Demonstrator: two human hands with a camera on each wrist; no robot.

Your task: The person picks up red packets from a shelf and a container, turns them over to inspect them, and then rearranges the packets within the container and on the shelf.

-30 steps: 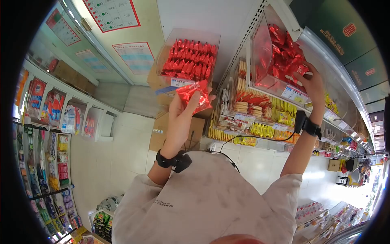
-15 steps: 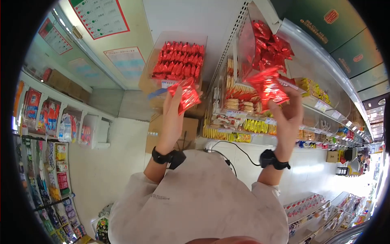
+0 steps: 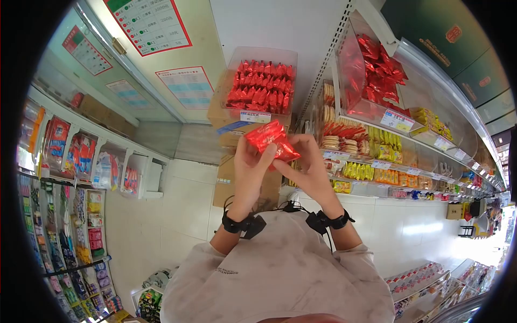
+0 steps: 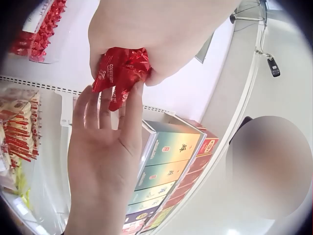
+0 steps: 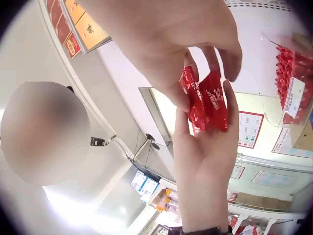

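Note:
Shiny red foil snack packets [image 3: 272,142] are bunched together between my two hands, in front of my chest. My left hand [image 3: 249,169] grips them from the left, its thumb lying across the front. From the other side my right hand [image 3: 313,175] pinches their lower right edge, its thumb below. In the left wrist view, the fingers of my right hand [image 4: 102,152] reach up behind the packets [image 4: 122,73]. White lettering shows on the foil in the right wrist view, where my left hand [image 5: 203,161] holds the packets [image 5: 208,100] from below.
Ahead, a clear bin [image 3: 269,53] with rows of similar red packets stands on cardboard boxes [image 3: 229,185]. To the right, another clear bin [image 3: 351,89] holds loose red packets above shelves of yellow and red snacks [image 3: 371,171]. A white rack [image 3: 153,177] stands at the left.
My right hand came out of the right-hand bin with red packets and moved left to meet my left hand. The packets are now bunched together between both hands.

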